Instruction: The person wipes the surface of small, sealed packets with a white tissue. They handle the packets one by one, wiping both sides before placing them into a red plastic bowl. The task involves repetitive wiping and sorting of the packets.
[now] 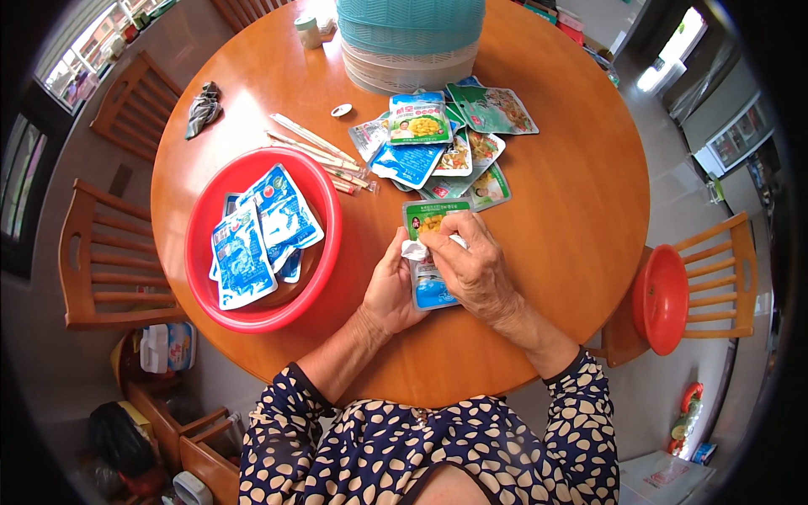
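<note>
In front of me on the round table, my left hand (394,292) grips the left edge of a flat food packet (433,294), its thumb up along the side. The part nearer me is blue and white; a green part with a yellow food picture shows beyond my fingers. Whether these are one packet or two, I cannot tell. Over it, my right hand (475,268) pinches a crumpled white cloth or tissue (414,250), pressed across the packet's middle. Farther off lies a heap of green, blue and white packets (421,118). Left of my hands, a red basin (332,244) holds several blue-and-white packets (244,257).
Wrapped chopsticks (316,143) lie beyond the basin, near a small round white lid (341,110). A dark crumpled cloth (203,109) is at the far left. A teal-and-beige woven basket (410,50) and a small jar (308,32) stand at the back. Chairs surround the table; one carries a red bowl (662,299).
</note>
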### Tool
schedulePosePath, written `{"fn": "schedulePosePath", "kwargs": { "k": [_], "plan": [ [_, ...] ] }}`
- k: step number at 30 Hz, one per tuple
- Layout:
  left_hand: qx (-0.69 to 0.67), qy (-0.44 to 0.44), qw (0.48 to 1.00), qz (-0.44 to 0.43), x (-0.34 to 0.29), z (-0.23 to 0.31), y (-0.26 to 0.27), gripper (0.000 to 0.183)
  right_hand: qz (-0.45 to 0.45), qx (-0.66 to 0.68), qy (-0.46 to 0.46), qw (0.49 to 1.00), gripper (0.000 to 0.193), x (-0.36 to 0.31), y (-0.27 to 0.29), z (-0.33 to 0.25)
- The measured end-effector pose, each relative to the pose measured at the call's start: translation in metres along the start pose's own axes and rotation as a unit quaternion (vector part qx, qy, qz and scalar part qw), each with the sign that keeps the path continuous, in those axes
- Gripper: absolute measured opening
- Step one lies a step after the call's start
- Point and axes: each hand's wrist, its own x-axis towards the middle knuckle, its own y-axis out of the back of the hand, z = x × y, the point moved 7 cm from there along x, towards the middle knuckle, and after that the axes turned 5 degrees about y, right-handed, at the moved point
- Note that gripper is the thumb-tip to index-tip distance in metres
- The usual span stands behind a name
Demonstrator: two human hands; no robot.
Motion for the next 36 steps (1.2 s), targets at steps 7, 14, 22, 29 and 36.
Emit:
{"fn": "schedulePosePath", "kwargs": {
  "k": [7, 14, 22, 29, 36],
  "plan": [
    [0.063, -0.041, 0.995, 0.071, -0.001, 0.003, -0.006, 0.066, -0.082, 0.038, 0.071, 0.993, 0.021, -0.029, -0.001, -0.038],
    [0.094, -0.031, 0.987, 0.127, 0.002, -0.002, 0.003, 0.053, -0.017, 0.032, 0.016, 0.999, 0.021, -0.020, 0.018, -0.004],
    [0.121, -0.032, 0.981, 0.146, 0.006, -0.003, 0.003, 0.058, 0.053, 0.033, -0.087, 0.994, 0.018, -0.010, 0.022, 0.036],
    [0.103, -0.051, 0.986, 0.124, 0.003, -0.004, -0.001, 0.055, -0.043, -0.030, -0.116, 0.992, 0.028, -0.043, 0.030, -0.002],
    [0.127, -0.028, 0.983, 0.131, 0.003, -0.012, -0.004, 0.059, -0.094, 0.067, -0.045, 0.992, 0.021, -0.049, 0.037, -0.025]
  ]
}}
